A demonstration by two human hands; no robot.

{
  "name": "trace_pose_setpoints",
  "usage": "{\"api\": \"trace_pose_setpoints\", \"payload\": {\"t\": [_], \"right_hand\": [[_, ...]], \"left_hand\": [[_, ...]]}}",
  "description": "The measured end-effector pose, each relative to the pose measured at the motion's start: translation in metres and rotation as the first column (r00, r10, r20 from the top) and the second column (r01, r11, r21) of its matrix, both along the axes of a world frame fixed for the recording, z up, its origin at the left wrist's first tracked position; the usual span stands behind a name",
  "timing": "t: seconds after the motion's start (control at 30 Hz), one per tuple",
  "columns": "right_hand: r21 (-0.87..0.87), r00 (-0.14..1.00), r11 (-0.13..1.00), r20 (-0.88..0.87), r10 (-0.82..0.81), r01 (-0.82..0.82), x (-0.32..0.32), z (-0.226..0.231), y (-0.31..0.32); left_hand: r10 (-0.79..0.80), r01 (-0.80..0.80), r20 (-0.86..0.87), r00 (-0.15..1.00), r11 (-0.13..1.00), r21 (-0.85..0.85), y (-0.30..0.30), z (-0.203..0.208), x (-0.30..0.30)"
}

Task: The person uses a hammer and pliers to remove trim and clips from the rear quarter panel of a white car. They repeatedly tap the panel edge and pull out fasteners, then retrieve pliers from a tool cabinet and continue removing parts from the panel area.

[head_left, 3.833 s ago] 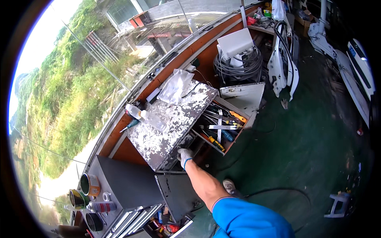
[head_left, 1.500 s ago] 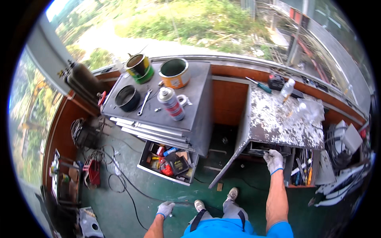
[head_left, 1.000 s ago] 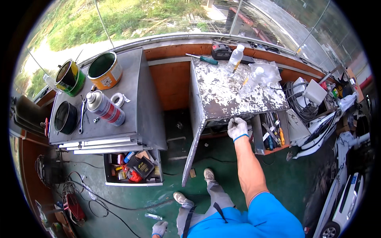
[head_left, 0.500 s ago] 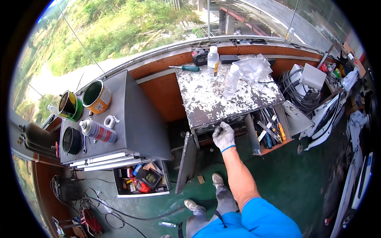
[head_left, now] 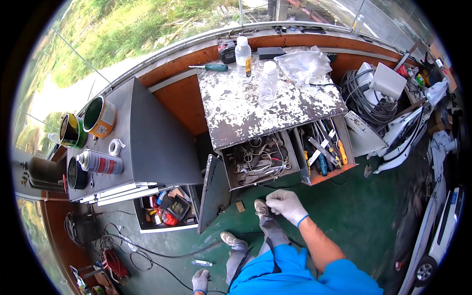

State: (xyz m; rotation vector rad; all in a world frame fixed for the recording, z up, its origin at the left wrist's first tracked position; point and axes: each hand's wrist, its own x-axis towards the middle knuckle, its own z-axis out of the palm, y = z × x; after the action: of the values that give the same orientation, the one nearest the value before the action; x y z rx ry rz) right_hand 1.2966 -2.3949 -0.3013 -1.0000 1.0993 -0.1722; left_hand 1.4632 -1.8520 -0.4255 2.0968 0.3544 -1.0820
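Note:
My right hand (head_left: pixel 287 204), in a white knit glove, hovers in front of a pulled-out drawer, its fingers curled closed and nothing visible in them. That middle drawer (head_left: pixel 235 186) holds several wrenches (head_left: pixel 268 170), wire and metal rings. Beside it on the right, another drawer (head_left: pixel 314 181) stands out from the same worn cabinet, with screwdrivers and pliers, among them a yellow-handled tool (head_left: pixel 342 152). My left hand (head_left: pixel 200 280), also gloved, hangs low by my leg with loosely extended fingers, away from any tool.
On the peeling cabinet top (head_left: pixel 231 108) stand two clear bottles, a screwdriver (head_left: pixel 211 67) and a plastic bag (head_left: pixel 305 66). At left, a grey cabinet (head_left: pixel 162 142) carries cans and a spray can (head_left: pixel 101 162). Its drawer is out, beside a hinged door (head_left: pixel 211 191). Cables cross the floor.
The middle drawer has come out, showing its tools. My right hand has left the drawer front and drawn back toward me. My left hand has come into view below.

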Motion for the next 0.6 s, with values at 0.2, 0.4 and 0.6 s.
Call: {"api": "trace_pose_setpoints", "payload": {"t": [0.2, 0.4, 0.6], "right_hand": [[-0.850, 0.836, 0.287, -0.273, 0.476, -0.441, 0.053, 0.006, -0.093], [-0.477, 0.263, -0.203, -0.737, 0.623, -0.855, 0.144, -0.046, -0.114], [-0.249, -0.012, -0.363, -0.811, 0.585, -0.898, 0.164, -0.039, -0.117]], "left_hand": [[0.044, -0.044, -0.004, 0.999, 0.999, -0.016, -0.023, 0.010, -0.012], [0.031, -0.030, 0.047, 0.998, 0.999, -0.013, -0.051, 0.063, -0.051], [0.080, -0.081, 0.035, 0.996, 0.995, 0.051, -0.047, 0.091, -0.103]]}}
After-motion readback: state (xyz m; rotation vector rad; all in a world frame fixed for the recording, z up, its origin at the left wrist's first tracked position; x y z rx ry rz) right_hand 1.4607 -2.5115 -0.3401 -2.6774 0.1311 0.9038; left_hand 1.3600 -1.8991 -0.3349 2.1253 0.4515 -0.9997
